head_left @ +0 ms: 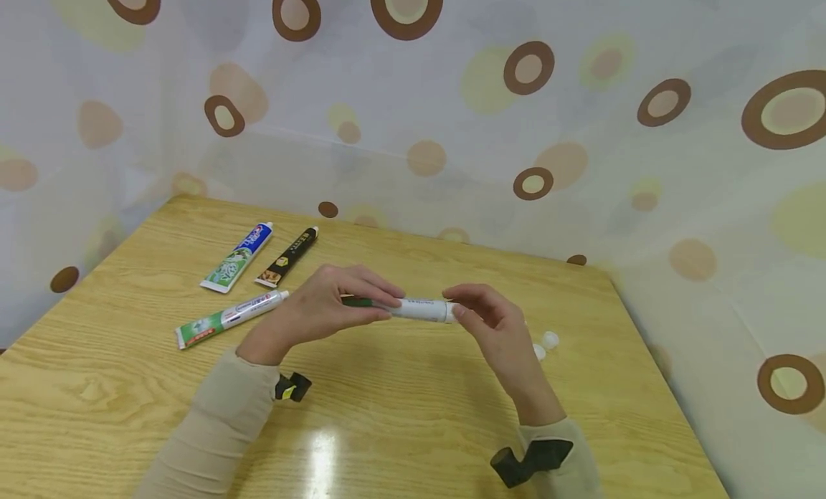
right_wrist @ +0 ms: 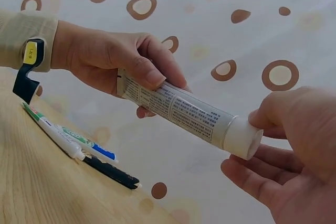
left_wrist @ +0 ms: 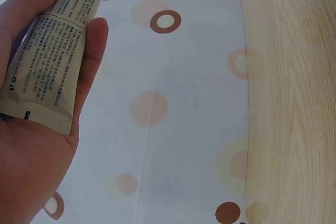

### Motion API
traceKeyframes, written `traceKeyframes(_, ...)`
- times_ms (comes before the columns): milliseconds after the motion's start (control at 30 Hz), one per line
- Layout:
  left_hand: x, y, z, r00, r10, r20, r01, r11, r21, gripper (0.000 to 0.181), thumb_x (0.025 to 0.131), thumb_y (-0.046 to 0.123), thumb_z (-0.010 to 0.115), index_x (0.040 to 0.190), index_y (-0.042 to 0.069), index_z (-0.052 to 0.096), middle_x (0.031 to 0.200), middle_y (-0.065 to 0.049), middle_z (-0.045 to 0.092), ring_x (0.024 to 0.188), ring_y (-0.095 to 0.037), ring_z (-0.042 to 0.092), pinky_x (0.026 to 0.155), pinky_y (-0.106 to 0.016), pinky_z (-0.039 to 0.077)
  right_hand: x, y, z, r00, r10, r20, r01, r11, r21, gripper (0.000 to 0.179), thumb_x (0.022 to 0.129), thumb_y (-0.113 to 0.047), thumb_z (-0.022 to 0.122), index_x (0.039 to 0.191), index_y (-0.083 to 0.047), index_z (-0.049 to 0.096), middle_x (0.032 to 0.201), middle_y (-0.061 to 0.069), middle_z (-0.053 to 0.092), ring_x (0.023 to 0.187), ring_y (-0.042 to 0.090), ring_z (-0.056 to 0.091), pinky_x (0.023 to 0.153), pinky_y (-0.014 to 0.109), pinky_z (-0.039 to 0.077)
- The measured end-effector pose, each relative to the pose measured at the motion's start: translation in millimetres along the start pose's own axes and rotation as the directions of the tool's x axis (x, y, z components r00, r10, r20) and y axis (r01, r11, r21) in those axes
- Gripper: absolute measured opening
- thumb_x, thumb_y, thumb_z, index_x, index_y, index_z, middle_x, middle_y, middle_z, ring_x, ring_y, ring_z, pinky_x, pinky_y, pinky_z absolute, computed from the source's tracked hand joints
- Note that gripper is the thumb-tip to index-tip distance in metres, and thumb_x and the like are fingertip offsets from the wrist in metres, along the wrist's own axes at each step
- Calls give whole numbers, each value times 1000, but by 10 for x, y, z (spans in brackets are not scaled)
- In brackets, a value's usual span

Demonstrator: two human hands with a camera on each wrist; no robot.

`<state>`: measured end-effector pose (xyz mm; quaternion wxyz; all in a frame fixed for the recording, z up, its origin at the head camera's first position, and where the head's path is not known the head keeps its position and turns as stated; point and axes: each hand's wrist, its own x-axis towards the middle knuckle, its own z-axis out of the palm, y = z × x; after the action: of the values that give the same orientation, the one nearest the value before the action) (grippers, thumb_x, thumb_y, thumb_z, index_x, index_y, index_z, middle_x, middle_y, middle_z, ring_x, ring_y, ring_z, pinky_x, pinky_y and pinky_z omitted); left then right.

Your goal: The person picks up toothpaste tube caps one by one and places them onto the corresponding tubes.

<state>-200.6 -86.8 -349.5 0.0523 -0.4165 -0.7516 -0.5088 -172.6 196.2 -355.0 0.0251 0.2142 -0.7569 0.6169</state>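
Observation:
A white toothpaste tube (head_left: 422,310) is held level above the table, its green end toward the left. My left hand (head_left: 325,305) grips it by the body, and small printed text covers the side seen in the left wrist view, where the flat crimped end lies against the palm. At the other end, my right hand (head_left: 495,330) pinches the white cap (right_wrist: 242,138) between thumb and fingers. The cap sits at the tube's end, in line with its body.
Left on the wooden table (head_left: 400,413) lie a green-and-white toothpaste tube (head_left: 232,318), a blue-and-green tube (head_left: 239,258) and a black tube (head_left: 287,257). Small white caps (head_left: 551,340) lie beyond the right hand. Patterned sheeting (head_left: 413,126) borders the table's back and sides.

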Motion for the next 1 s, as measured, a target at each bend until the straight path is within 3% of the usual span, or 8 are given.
traceKeyframes(100,0,-3,6,1000,-5,5,5,1000,-2,21,86,12,77,106,18,79,117,2,73,109,-11,67,84,-27,57,-10,-10,-2,1000,1,-16,-1,1000,-23,23,99,-17,62,118,-5,66,122,11,64,104,16,64,90,30,55)
traceKeyframes(267,0,-17,3,1000,7,-1,-7,1000,-12,21,86,10,77,106,15,79,117,-1,73,108,-13,67,85,-28,58,-30,-18,-23,999,-9,34,9,1000,-8,22,98,-13,63,117,-4,65,122,11,62,108,20,63,91,29,55)
traceKeyframes(533,15,-21,8,1000,7,-2,-7,1000,-7,21,86,10,77,106,15,79,117,0,73,108,-13,67,84,-28,58,-10,4,-19,999,38,25,-39,999,22,26,101,-16,58,120,2,63,107,9,64,86,24,68,84,37,59)
traceKeyframes(667,9,-28,8,1000,-3,-17,3,1000,-21,22,85,6,77,105,14,79,117,-1,74,107,-13,68,84,-28,58,-8,-5,-2,999,26,20,-26,1000,14,27,99,-14,61,122,0,62,115,8,64,99,20,67,89,31,57)
traceKeyframes(800,3,-33,1,1000,-4,-22,3,1000,-31,21,86,8,76,106,13,79,117,-2,74,107,-14,68,84,-29,58,-15,-16,5,998,-41,41,41,999,10,30,96,-4,64,125,1,61,127,16,59,115,18,62,95,26,54)
traceKeyframes(900,5,-28,-1,1000,3,-23,-4,1000,-28,20,86,9,76,106,14,79,117,-2,73,108,-14,67,84,-30,58,-17,-26,11,995,-84,52,84,996,1,28,95,0,62,123,2,61,126,20,58,115,19,62,95,26,54)
traceKeyframes(1000,6,-23,-2,999,16,-29,-17,1000,-20,21,86,9,76,106,13,79,118,-2,73,108,-14,67,84,-31,58,-15,-40,13,996,-82,37,83,996,-19,25,96,-2,62,121,0,63,122,17,60,110,20,64,94,27,55)
